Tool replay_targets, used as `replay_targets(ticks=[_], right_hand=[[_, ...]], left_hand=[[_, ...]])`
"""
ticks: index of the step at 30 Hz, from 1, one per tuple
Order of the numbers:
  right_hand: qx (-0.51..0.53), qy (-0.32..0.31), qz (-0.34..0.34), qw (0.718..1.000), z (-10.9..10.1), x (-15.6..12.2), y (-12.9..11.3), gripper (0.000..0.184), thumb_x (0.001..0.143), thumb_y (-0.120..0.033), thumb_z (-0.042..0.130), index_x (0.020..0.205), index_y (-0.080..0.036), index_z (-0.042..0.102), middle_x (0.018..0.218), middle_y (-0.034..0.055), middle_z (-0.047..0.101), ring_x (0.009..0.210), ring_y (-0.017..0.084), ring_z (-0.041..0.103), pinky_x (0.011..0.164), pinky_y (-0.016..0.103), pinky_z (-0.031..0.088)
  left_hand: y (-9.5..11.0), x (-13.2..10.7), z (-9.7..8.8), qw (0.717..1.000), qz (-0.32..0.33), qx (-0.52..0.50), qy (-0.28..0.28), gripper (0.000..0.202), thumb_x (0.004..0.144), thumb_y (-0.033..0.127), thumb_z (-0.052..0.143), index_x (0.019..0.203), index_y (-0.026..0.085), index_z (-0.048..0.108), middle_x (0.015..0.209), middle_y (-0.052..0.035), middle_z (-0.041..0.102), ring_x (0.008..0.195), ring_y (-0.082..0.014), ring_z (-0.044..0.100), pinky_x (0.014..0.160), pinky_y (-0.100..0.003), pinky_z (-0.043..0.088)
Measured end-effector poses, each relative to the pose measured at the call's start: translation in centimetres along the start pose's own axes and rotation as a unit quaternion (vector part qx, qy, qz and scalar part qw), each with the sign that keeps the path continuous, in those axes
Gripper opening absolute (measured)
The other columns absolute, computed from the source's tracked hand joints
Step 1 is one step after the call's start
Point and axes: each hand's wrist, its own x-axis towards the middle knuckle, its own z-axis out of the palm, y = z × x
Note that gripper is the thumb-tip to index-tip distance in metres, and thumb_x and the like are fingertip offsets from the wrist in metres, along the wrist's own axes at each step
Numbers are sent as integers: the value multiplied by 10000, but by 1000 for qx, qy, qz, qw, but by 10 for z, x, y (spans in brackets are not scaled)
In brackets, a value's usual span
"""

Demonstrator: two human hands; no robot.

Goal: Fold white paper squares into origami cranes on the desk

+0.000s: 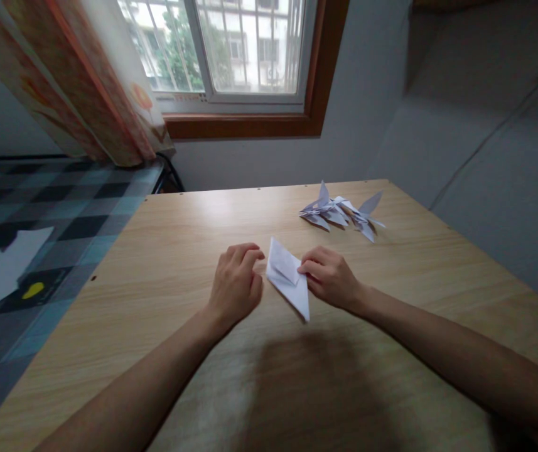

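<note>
A white sheet of paper point(292, 285), folded into a pointed kite shape, lies on the wooden table point(165, 270) between my hands. My right hand point(331, 276) pinches a folded flap at the paper's right edge, fingers pressed together. My left hand point(236, 282) rests on the table just left of the paper, its fingers curled in, the fingertips near the paper's upper left edge. Whether the left fingers touch the paper is unclear.
Several finished folded paper figures point(339, 212) lie in a cluster at the far right of the table. A chequered bed cover point(37, 213) with a white sheet on it lies to the left. A window and curtain are behind the table; a grey wall stands to the right.
</note>
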Motion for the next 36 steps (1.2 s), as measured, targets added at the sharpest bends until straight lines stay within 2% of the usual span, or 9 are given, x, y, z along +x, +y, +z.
replay_targets(ticks=[5, 9, 12, 14, 17, 20, 25, 29, 36], right_hand=[[-27, -106, -8, 994, 5, -6, -1, 140, 874, -142, 572, 824, -192, 692, 896, 96, 682, 869, 238, 573, 798, 374, 483], [48, -81, 63, 994, 5, 0, -5, 133, 835, -129, 591, 811, -188, 709, 864, 79, 688, 854, 230, 598, 817, 375, 488], [81, -35, 185, 979, 10, 5, -6, 73, 822, -177, 666, 874, -171, 718, 873, 75, 697, 865, 233, 612, 805, 372, 485], [104, -29, 244, 964, 13, 8, -6, 250, 772, -166, 732, 1021, -154, 714, 888, 64, 701, 864, 228, 614, 802, 364, 483], [152, -42, 286, 945, 16, 11, -4, 445, 725, -97, 752, 1163, -137, 683, 841, 29, 690, 794, 190, 608, 764, 325, 480], [187, -29, 305, 933, 16, 11, -3, 433, 730, -33, 704, 1148, -145, 696, 803, 9, 684, 738, 159, 599, 728, 291, 473], [185, -32, 195, 963, 14, 2, -1, 247, 776, 11, 601, 865, -162, 754, 801, 42, 681, 791, 174, 611, 742, 296, 483], [125, -48, 47, 990, 11, -5, 1, 274, 822, -5, 544, 852, -176, 757, 926, 77, 720, 910, 216, 622, 853, 370, 497], [70, -77, -4, 995, -2, -9, -12, 204, 835, -94, 585, 932, -168, 749, 935, 94, 726, 885, 233, 609, 833, 394, 501]], left_hand=[[0, 1, 0, 997, 57, -17, -40, 177, 876, 127, 477, 966, 191, 615, 1016, -77, 672, 969, -239, 580, 871, -412, 474], [-2, 2, 1, 984, 111, 3, -139, 188, 966, 269, 498, 932, 212, 674, 971, -51, 703, 942, -233, 590, 858, -408, 468], [-3, 3, 3, 986, 79, 8, -149, 172, 959, 289, 534, 937, 215, 688, 995, -55, 702, 951, -240, 594, 863, -412, 478], [-3, 3, 3, 990, 45, 18, -135, 163, 923, 278, 590, 1045, 202, 669, 1054, -76, 687, 993, -259, 591, 876, -426, 486], [-3, 4, 4, 993, -5, 39, -113, 376, 866, 280, 664, 1216, 168, 587, 1161, -116, 653, 1064, -293, 572, 909, -459, 487], [-5, 4, 5, 993, -34, 41, -108, 478, 841, 304, 691, 1268, 144, 548, 1216, -131, 639, 1090, -308, 559, 930, -483, 480], [-10, 3, 4, 993, 8, -36, -115, 184, 873, 170, 567, 1023, 184, 674, 1020, -71, 692, 986, -248, 576, 885, -422, 484], [-9, 2, 2, 985, 74, -74, -137, 241, 831, 75, 499, 810, 202, 703, 923, -42, 718, 910, -217, 589, 859, -400, 467], [4, 1, -7, 988, 69, -32, -137, 178, 871, 333, 606, 839, 194, 712, 997, -40, 748, 974, -237, 640, 896, -440, 418]])
